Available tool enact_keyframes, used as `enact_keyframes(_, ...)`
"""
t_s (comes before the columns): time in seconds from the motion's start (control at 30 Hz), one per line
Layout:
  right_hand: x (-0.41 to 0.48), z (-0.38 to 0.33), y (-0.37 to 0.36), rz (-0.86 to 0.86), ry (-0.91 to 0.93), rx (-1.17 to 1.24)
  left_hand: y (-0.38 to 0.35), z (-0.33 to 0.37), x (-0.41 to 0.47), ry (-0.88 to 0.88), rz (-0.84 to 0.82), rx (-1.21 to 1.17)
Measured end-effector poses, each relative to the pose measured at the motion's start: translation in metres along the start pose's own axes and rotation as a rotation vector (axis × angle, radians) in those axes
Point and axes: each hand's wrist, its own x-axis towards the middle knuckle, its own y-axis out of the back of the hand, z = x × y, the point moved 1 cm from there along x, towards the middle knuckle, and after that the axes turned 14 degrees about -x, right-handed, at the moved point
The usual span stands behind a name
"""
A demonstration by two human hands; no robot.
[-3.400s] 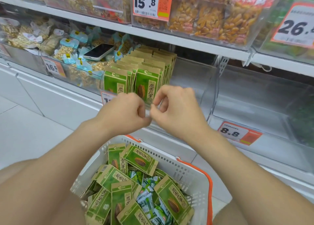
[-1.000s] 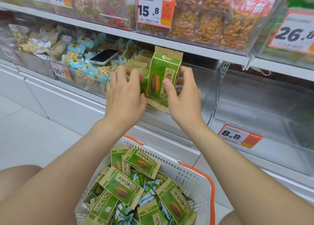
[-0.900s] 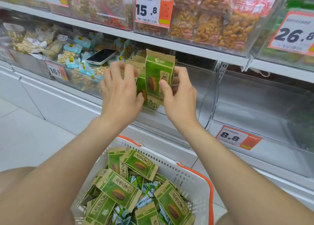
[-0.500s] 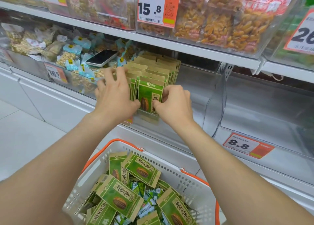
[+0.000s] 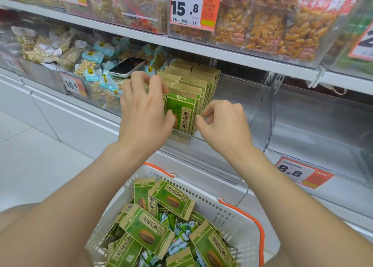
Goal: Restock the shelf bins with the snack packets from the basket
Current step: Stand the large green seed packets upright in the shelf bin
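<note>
The shelf (image 5: pixel 222 55) carries a clear bin (image 5: pixel 238 91); below the bin stands a white basket (image 5: pixel 238 212) with green packets (image 5: pixel 147 230) heaped loose in it; more packets stand upright in rows (image 5: pixel 193 81) at the bin's left side; the left hand (image 5: pixel 143 113) lies over those rows, fingers spread, thumb on the front packet (image 5: pixel 181 109); the right hand (image 5: pixel 224 123) is curled, thumb tip at that packet's right edge, though a pinch cannot be told; a phone (image 5: pixel 127 66) lies left of the bin.
</note>
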Motion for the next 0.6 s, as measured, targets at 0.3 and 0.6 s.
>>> enact_keyframes(0.3, -0.076, -0.012, 0.015, -0.5, 0.462, -0.163, -0.025, 0.004, -0.054, 0.215, -1.024, 0.284)
enact_keyframes(0.6, -0.104, 0.007, -0.025, -1.005, 0.545, -0.49, -0.09, -0.037, -0.128, 0.37, -1.426, 0.426)
